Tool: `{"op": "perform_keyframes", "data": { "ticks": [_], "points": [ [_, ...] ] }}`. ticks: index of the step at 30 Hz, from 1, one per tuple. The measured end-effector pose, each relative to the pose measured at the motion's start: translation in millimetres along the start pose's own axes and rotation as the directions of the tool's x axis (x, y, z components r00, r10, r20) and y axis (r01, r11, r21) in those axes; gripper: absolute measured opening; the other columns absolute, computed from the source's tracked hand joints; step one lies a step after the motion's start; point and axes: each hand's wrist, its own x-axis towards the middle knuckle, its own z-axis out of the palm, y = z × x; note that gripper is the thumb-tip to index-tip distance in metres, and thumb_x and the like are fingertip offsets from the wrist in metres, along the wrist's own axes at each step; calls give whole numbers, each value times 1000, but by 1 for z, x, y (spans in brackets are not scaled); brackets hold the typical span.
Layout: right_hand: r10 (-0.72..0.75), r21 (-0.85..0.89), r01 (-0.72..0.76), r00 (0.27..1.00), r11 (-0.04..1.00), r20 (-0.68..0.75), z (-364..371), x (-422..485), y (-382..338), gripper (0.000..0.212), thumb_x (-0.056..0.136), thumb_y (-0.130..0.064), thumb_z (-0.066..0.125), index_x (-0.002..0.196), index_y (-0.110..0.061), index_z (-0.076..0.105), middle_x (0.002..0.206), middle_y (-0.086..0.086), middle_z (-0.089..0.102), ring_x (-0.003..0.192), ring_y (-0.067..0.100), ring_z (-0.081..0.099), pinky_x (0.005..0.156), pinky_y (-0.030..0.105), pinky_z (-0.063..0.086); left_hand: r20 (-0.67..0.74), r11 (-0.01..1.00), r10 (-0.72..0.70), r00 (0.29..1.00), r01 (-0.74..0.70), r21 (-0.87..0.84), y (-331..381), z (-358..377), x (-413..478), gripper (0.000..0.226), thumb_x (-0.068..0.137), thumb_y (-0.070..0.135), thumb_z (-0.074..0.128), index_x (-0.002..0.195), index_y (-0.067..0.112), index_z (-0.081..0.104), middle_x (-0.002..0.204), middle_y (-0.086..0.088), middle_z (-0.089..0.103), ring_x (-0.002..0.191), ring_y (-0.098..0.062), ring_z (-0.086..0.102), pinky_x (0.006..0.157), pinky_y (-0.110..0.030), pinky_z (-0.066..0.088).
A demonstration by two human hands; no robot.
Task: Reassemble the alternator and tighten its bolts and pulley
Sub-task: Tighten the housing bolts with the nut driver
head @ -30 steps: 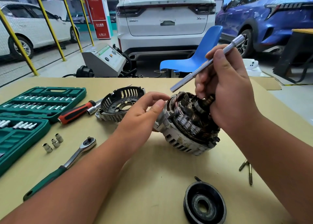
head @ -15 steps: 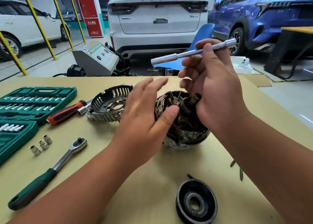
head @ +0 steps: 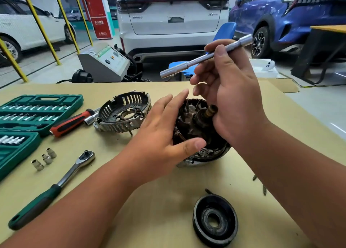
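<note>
Flanking alternator [head: 196, 120], hands: left hand [head: 164, 135] flat, right hand [head: 236, 97] pinching rod [head: 202, 59].

The white SUV [head: 174, 7] carries a small tailgate badge beginning with "X"; the rest is too small to read. The red cabinet [head: 95, 11] bears white Chinese characters, too blurred to make out

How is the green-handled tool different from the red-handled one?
The green-handled ratchet wrench shows a round metal head; the red-and-black-handled screwdriver hides its tip behind the slotted metal cover. The wrench lies nearer the person than the screwdriver. Both rest on the tan table, unheld.
</note>
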Motion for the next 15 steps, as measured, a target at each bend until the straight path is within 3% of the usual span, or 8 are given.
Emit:
{"op": "perform_keyframes", "data": {
  "ticks": [3,5,10,13,15],
  "points": [
    [3,1,-3,999,1000,47,-2,6,-7,19,111,-21,45,106,-14,62,79,12,63,69,27,63,61,36,47,-80,998,1,997,-6,-67,-3,2,1,94,81,79,58,162,49,20,158,26,29,151,9,22,121,-23,25],
    [-14,-6,15,998,1000,60,-5,10,-13,19,111,-22,45,106,-14,61,78,10,64,69,26,63,60,35,47,-104,990,-34,994,19,-140,-4,2,1,94,78,78,63,160,47,27,157,28,34,147,15,27,115,-13,25],
    [-34,-47,38,996,998,80,-12,11,-15,18,109,-22,45,104,-14,61,76,9,64,69,26,62,58,35,44,-147,933,-130,981,71,-353,-5,2,8,79,78,66,70,150,43,49,151,21,53,144,2,45,123,-42,36],
    [-52,-106,67,989,992,141,-11,8,-11,17,107,-20,47,100,-13,61,72,8,62,67,26,61,56,34,44,-160,857,-199,967,93,-507,-10,0,10,47,89,52,67,135,49,59,137,23,64,134,8,53,118,-39,43],
    [-70,-149,102,977,984,203,-11,6,-9,17,107,-20,47,99,-12,61,71,8,61,66,26,61,56,34,46,-111,835,-188,976,99,-541,-14,-2,10,34,98,51,57,131,52,62,130,17,68,128,1,59,115,-41,43]
  ]
}}
